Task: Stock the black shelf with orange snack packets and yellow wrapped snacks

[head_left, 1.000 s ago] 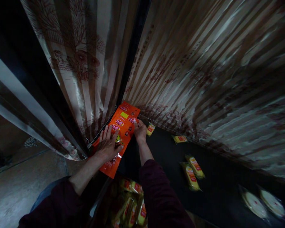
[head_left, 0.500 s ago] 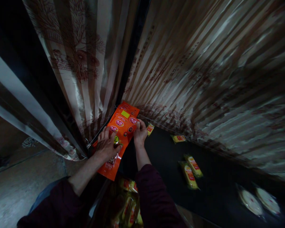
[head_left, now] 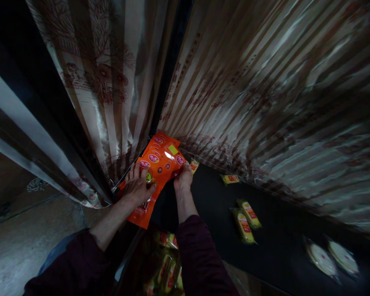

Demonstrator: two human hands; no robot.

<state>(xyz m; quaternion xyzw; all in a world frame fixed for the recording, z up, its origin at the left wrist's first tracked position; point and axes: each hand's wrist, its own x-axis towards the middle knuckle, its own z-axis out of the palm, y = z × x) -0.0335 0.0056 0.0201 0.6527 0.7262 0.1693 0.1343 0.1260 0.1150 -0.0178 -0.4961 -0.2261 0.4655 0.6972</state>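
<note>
Several flat orange plastic packaging bags (head_left: pixel 162 172) with pink-and-white logos lie in a stack at the corner of a black surface. My left hand (head_left: pixel 137 188) rests spread on the lower left part of the stack, fingers apart. My right hand (head_left: pixel 184 177) pinches the right edge of the top bag, which is lifted and bent there. A yellow label (head_left: pixel 173 149) shows near that bag's upper end. Just past my right hand, a small yellow wrapped snack (head_left: pixel 195 165) lies on the surface, partly hidden by the fingers.
Other yellow wrapped snacks (head_left: pixel 244 226) and two round white wrapped pieces (head_left: pixel 322 259) lie along the black surface (head_left: pixel 209 197). Below my right forearm, a container holds several yellow packs (head_left: pixel 168 267). Printed plastic sheets (head_left: pixel 234 94) and a dark post (head_left: pixel 169 70) stand behind.
My right hand has drawn the top bag's edge right and slightly down, so the bag has bent. The left hand stays spread on the stack. The view has shifted slightly.
</note>
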